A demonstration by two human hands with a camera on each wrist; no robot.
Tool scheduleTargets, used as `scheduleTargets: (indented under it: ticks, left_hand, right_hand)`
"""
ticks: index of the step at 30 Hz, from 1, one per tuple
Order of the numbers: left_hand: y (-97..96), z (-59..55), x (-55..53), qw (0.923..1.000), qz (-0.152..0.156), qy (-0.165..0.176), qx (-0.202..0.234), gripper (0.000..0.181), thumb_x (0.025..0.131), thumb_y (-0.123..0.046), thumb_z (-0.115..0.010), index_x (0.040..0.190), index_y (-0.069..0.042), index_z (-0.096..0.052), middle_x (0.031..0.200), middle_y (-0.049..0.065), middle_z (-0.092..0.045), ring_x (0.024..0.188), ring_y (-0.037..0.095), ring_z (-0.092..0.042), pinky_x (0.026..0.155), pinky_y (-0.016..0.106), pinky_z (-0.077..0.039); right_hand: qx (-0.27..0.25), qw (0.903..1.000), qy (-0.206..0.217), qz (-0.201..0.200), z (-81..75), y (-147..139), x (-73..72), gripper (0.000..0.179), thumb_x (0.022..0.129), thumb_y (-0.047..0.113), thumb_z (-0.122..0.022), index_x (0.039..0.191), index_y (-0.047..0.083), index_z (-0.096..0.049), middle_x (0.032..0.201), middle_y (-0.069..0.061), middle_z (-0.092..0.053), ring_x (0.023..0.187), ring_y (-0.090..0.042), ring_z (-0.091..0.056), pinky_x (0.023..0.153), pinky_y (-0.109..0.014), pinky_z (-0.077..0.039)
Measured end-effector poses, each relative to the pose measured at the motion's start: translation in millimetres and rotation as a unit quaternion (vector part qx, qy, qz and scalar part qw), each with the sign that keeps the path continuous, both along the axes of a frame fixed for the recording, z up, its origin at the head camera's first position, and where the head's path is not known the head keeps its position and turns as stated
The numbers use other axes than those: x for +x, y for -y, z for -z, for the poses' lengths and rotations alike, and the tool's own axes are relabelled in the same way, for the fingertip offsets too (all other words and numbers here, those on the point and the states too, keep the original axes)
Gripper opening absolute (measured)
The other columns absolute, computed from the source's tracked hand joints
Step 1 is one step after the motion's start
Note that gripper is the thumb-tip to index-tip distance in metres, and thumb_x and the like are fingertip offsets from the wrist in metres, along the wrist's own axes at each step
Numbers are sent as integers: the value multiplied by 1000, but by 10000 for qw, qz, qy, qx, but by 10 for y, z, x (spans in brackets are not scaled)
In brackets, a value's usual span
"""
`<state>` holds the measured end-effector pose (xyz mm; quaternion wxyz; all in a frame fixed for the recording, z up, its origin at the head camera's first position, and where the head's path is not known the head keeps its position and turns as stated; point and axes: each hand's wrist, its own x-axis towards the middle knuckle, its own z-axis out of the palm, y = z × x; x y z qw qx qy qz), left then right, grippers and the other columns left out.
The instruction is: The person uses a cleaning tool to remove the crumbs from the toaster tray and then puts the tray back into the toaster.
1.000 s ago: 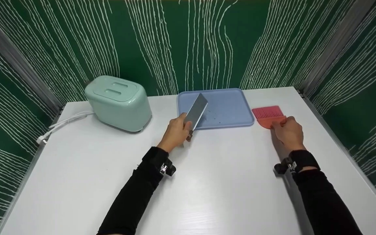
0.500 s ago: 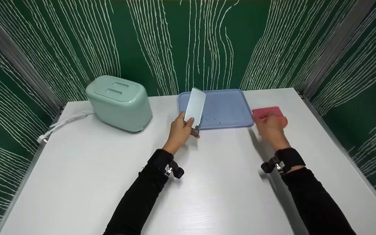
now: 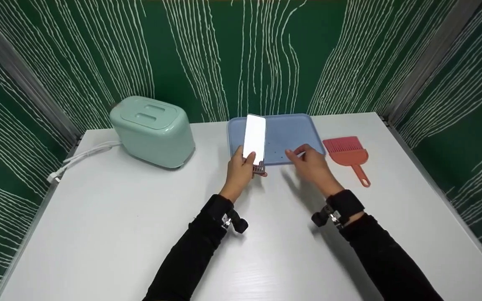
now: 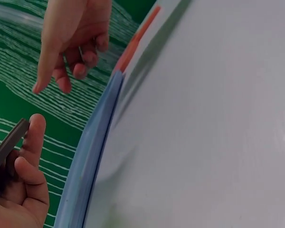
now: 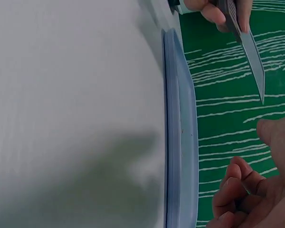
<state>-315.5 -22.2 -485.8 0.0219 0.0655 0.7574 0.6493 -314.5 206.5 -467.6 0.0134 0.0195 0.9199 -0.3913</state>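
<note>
My left hand point(image 3: 239, 167) grips the slotted grey-brown end of a thin metal crumb tray point(image 3: 255, 138), thumb on its face. Its bright, glaring face tilts up above the left part of a blue serving tray point(image 3: 295, 129). In the right wrist view the crumb tray point(image 5: 253, 61) looks thin and edge-on. My right hand point(image 3: 311, 165) hovers over the blue tray's front right, holding nothing, its fingers loosely bent in the left wrist view. Dark crumbs point(image 3: 281, 157) lie on the blue tray. A hand brush point(image 3: 349, 157) with pink bristles and an orange handle lies right of it.
A mint-green toaster point(image 3: 153, 129) stands at the back left of the white table point(image 3: 140, 234). Its white cord and plug point(image 3: 53, 177) trail to the left edge. Green walls with white wavy lines point(image 3: 224, 54) close in the back and sides.
My right hand has left the hand brush and moved left over the blue tray. My left hand has shifted slightly right, turning the crumb tray so its bright face shows.
</note>
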Motion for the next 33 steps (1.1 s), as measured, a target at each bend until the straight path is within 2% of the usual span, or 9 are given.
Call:
scheduleTargets:
  ticks: [4,8,11,13,15,19,24,27,33]
  left_hand:
    - [-70,23,22,9998,-96,-46,143,18,115,-22,-50,118,-4,-54,77,6,-71,80,49,-76,56,23,-45]
    - [-129,52,37,9993,-168,10,338,18,115,-23,-51,118,-5,-54,77,2,-67,76,47,-74,56,24,-47]
    - [-173,73,42,9990,-255,63,356,19,115,-23,-51,120,-5,-54,81,2,-63,66,33,-69,57,24,-48]
    - [-201,88,42,9990,-300,73,336,19,115,-23,-51,120,-5,-54,85,3,-61,65,20,-64,58,23,-49]
    - [-222,97,43,9988,-333,81,354,19,115,-23,-50,120,-5,-54,89,5,-60,66,13,-57,59,23,-49]
    - [-252,111,44,9985,-394,75,360,21,116,-23,-46,120,-5,-55,97,8,-61,70,13,-56,60,24,-50]
    - [-280,128,47,9982,-534,86,240,27,118,-30,-40,112,-7,-54,96,7,-60,72,14,-57,61,24,-51]
    - [-289,131,59,9979,-624,22,174,29,118,-33,-39,107,-9,-52,94,6,-58,73,14,-58,63,25,-51]
    - [-295,145,84,9969,-767,-145,-19,29,118,-34,-39,109,-9,-51,90,5,-58,68,14,-57,61,25,-50]
  right_hand:
    - [1,9997,-23,-245,-4,190,11,58,108,57,-56,124,1,-62,87,-5,-59,77,-17,-54,67,-29,-45]
    - [-108,9989,-62,-462,3,352,26,54,109,52,-58,120,1,-65,85,-5,-61,75,-16,-55,66,-28,-45]
    - [-233,9980,-55,-586,17,441,40,49,109,49,-59,117,1,-66,89,-9,-68,78,-17,-59,69,-28,-46]
    - [-313,9974,-58,-646,29,490,47,47,109,47,-59,114,1,-67,92,-11,-72,80,-18,-62,71,-28,-47]
    - [-348,9969,-99,-700,46,528,49,44,110,45,-59,110,2,-66,93,-11,-74,81,-19,-64,73,-28,-48]
    - [-383,9961,-236,-761,82,584,43,41,111,42,-58,102,2,-64,89,-10,-71,80,-21,-62,73,-30,-48]
    - [-493,9950,-324,-808,105,629,56,42,111,37,-58,112,-3,-69,97,-16,-74,89,-26,-67,80,-35,-53]
    - [-518,9952,-383,-741,109,654,69,42,111,36,-59,113,-4,-71,97,-17,-74,89,-28,-67,80,-35,-53]
    - [-616,9962,-353,-512,121,706,78,40,109,36,-63,107,-2,-75,94,-12,-74,86,-24,-65,77,-31,-50]
